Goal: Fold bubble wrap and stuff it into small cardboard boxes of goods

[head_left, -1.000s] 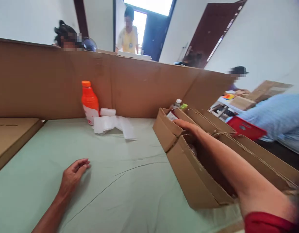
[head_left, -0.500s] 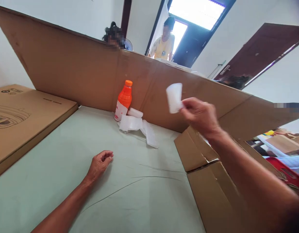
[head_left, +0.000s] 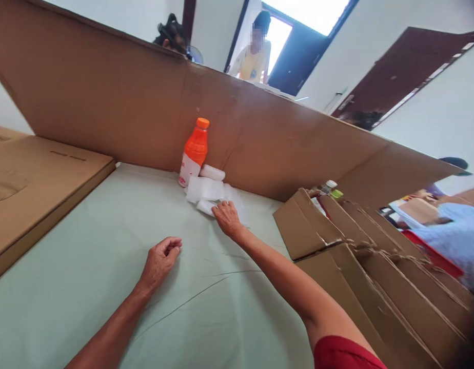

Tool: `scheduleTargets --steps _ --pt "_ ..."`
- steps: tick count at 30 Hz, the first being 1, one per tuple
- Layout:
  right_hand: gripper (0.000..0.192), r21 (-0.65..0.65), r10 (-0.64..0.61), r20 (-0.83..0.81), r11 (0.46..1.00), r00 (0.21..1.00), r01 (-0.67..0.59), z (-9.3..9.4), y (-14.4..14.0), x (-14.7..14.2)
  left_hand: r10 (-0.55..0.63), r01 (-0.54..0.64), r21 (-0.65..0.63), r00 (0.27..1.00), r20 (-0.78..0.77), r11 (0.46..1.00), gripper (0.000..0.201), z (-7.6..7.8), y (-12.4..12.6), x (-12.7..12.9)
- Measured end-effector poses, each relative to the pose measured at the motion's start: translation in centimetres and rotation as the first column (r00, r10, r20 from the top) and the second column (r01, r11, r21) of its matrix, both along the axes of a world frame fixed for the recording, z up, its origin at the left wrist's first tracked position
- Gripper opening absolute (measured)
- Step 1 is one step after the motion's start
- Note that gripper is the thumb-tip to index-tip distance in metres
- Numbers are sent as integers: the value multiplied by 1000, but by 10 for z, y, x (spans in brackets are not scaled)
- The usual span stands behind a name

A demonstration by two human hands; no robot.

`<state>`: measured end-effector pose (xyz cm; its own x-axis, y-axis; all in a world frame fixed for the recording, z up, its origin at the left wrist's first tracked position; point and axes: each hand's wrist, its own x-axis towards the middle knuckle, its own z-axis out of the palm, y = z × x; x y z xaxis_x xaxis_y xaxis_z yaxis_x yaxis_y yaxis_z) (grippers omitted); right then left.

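My right hand reaches to a small pile of white bubble wrap on the table. Its fingers are closed on the end of a white bubble wrap piece lying at the front of the pile. A rolled white piece sits behind the others. Just left of the pile stands an orange bottle with an orange cap and a white label, upright against the cardboard wall. My left hand rests on the table nearer to me, its fingers loosely curled with nothing visible in them.
A tall cardboard wall runs along the back of the pale green table. On the left lies a flat cardboard box. Cardboard compartments stand on the right, with bottle tops showing. Other people are beyond the wall.
My right hand has moved down and left from above the cardboard compartments to the pile, bringing the bubble wrap piece along. My left hand has stayed nearly still. The view has shifted slightly.
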<state>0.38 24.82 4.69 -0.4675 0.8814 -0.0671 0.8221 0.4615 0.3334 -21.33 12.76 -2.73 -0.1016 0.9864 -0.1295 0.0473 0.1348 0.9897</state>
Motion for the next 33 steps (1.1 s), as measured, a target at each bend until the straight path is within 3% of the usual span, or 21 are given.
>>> scheduleTargets --steps 4,7,10,12,14,16,18,20,22,24,26,30,33 --pt "39 6 -94 -57 995 994 95 4 -30 14 -26 23 -49 996 -81 999 53 8 -10 -5" --pt "48 84 -108 -211 988 971 128 -5 -88 31 -8 -15 -123 983 -183 992 54 9 -12 -10" --pt "33 210 -21 -406 971 913 116 -6 -159 49 -27 -11 -143 964 -265 990 51 6 -11 -12" --pt "28 318 3 -472 933 882 167 10 -204 67 -30 -12 -138 955 -296 990 48 3 -13 -12" --pt "28 441 -24 -486 857 874 268 39 -239 94 -9 -27 -111 951 -309 993 46 3 -16 -10" --pt "33 524 -122 -448 767 886 371 72 -264 126 23 -49 -74 949 -315 996 44 5 -20 -8" --pt "40 533 -313 -390 690 866 489 98 -277 156 30 -54 -63 941 -337 997 41 9 -23 -4" --pt "42 454 -546 -305 638 781 623 111 -283 181 26 -51 -60 936 -351 997 40 13 -23 -1" --pt "29 333 -707 -203 601 677 727 113 -286 195 47 -62 -36 944 -327 997 42 16 -22 1" --pt "17 253 -740 -144 615 657 747 108 -290 200 58 -65 -17 955 -292 998 44 20 -21 0" --pt "15 248 -664 -149 693 733 677 102 -296 195 45 -52 -17 963 -266 999 44 23 -23 -4" --pt "15 332 -245 -215 892 945 306 97 -309 161 -40 39 -10 969 -243 999 50 28 -45 -15" --pt "19 334 124 -296 942 947 -19 99 -308 126 -35 42 26 974 -225 999 52 33 -74 -21"
